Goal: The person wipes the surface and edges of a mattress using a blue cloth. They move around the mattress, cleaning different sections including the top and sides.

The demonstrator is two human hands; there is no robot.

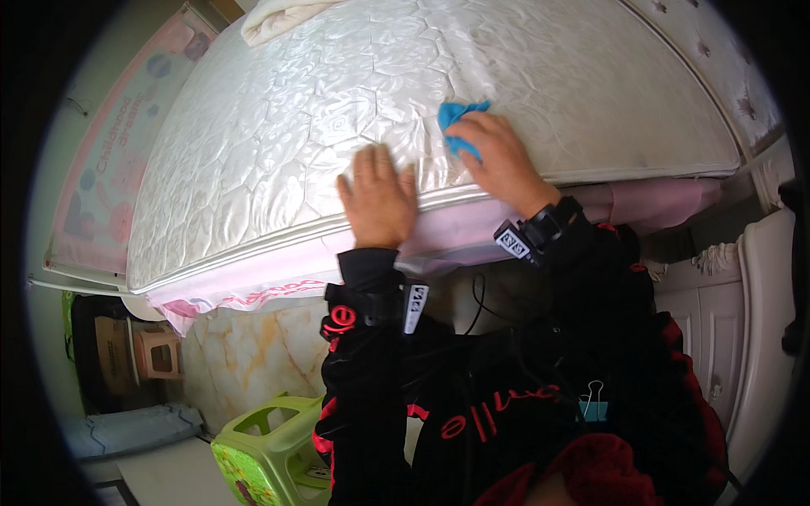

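Observation:
A white quilted mattress (253,145) with a shiny, patterned cover spreads out before me. My left hand (381,199) lies palm down near its front edge, fingers slightly apart and nothing held. To the right and a little farther in, my right hand (500,155) grips a blue cloth (454,117) and presses it on the mattress cover. Part of the cloth is hidden under my fingers. Below the piped edge, pink fabric (455,224) hangs along the bed's side.
A pink mesh bed rail (120,152) stands along the left, and a rolled cream blanket (278,22) lies at the far edge. A tufted headboard (728,63) rises at right, near a white cabinet (702,329). A green plastic stool (272,443) stands on the marble-patterned floor (253,360).

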